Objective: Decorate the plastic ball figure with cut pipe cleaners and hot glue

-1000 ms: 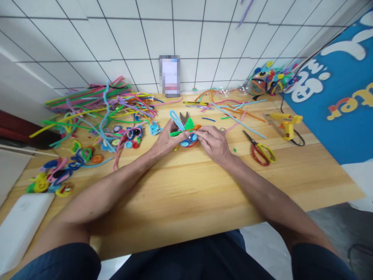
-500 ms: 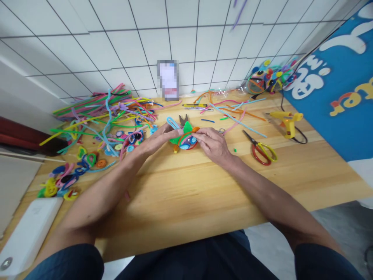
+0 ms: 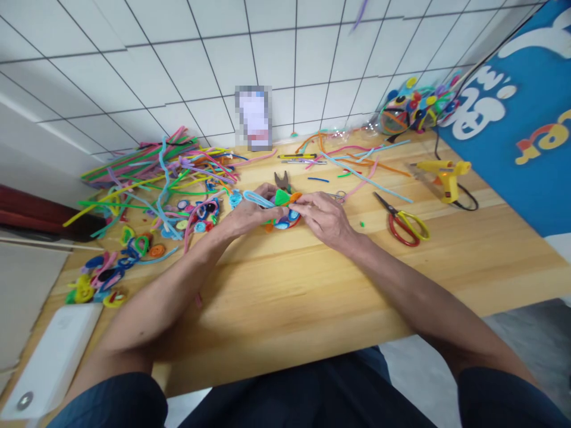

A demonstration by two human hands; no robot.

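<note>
Near the middle of the table, a colourful pipe-cleaner figure (image 3: 282, 223) with green, orange and blue parts is held between both hands. My left hand (image 3: 255, 214) is closed on its left side, the thumb lying across it. A light blue pipe-cleaner loop (image 3: 257, 199) sticks out over that hand. On the right side, my right hand (image 3: 325, 219) pinches the figure's edge with thumb and fingertips. Fingers cover much of the figure. Just behind it lie the pliers (image 3: 282, 181), jaws apart.
Pipe cleaners (image 3: 147, 160) and small craft pieces (image 3: 100, 273) fill the left. Scissors (image 3: 404, 226) and a yellow glue gun (image 3: 448, 175) lie right. A phone (image 3: 255, 119) leans on the wall; a white power bank (image 3: 53, 356) is front left.
My left hand has shifted over the figure, its thumb now covering more of it, and the blue loop has tipped left. The whole view has moved slightly.
</note>
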